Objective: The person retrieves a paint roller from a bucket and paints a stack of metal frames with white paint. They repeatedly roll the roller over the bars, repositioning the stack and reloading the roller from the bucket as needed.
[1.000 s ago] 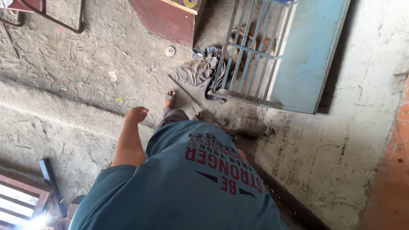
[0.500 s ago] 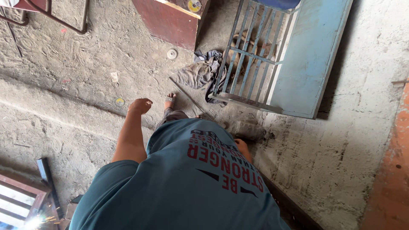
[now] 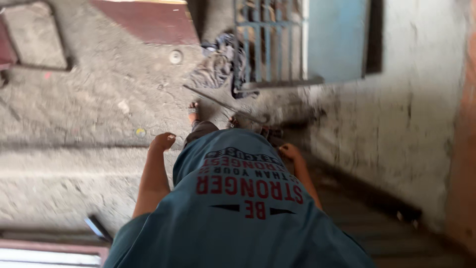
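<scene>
I look down my own front, over a teal shirt (image 3: 238, 213) with red and dark print. My left hand (image 3: 161, 142) hangs at my side with the fingers loosely curled and nothing in it. My right hand (image 3: 289, 151) shows beside my right hip; it is blurred and partly hidden by the shirt, and no object is visible in it. My sandalled foot (image 3: 193, 112) stands on the rough concrete floor (image 3: 89, 114), close to a thin metal rod (image 3: 223, 104) lying on the ground.
A blue metal door with a barred grille (image 3: 270, 44) leans against the pale wall (image 3: 401, 124), a heap of rags (image 3: 218, 64) at its foot. A red-brown board (image 3: 148, 20), a small round disc (image 3: 175, 57) and a metal frame (image 3: 49, 250) lie around.
The view has swung and blurred as I moved. My right hand has come into view at my hip, and my left arm hangs lower and closer to my body.
</scene>
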